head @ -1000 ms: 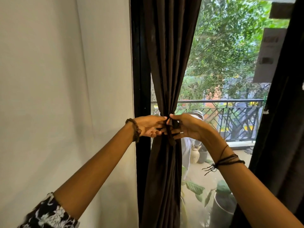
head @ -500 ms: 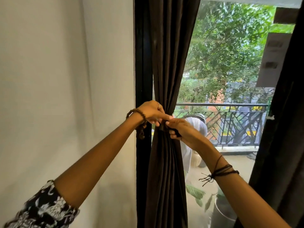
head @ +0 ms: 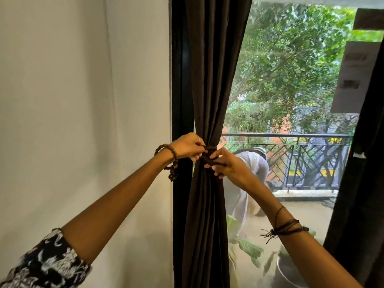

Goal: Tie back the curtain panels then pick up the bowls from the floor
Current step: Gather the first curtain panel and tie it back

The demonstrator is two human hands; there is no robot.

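- Dark brown cloth makes up the curtain (head: 209, 80), which hangs upright, its long axis vertical, just right of the black window frame (head: 180, 90).
- Its folds are gathered to a narrow waist at mid-height and spread again above and below that point.
- At the waist a tie (head: 211, 147) of the same dark cloth wraps the bundle crosswise.
- Left hand (head: 188, 146) reaches in from the lower left, arm almost straight, fingers curled and pinching the tie at the curtain's left edge.
- Right hand (head: 227, 165) comes from the lower right, just below and right of the left, fingers curled round a loose end of the tie against the front of the folds.
- Both hands nearly touch at the knot.
- Bead bracelet (head: 171, 161) hangs on the left wrist; dark threads (head: 284, 228) circle the right wrist.
- Patterned black-and-white sleeve (head: 43, 265) covers the left upper arm.
- White wall (head: 72, 100) fills the left side.
- Second curtain (head: 363, 173), also dark, hangs at the far right.
- Behind the glass are a railing (head: 301, 148), trees, potted leaves, and a bent-over person (head: 251, 163) in pale clothing.
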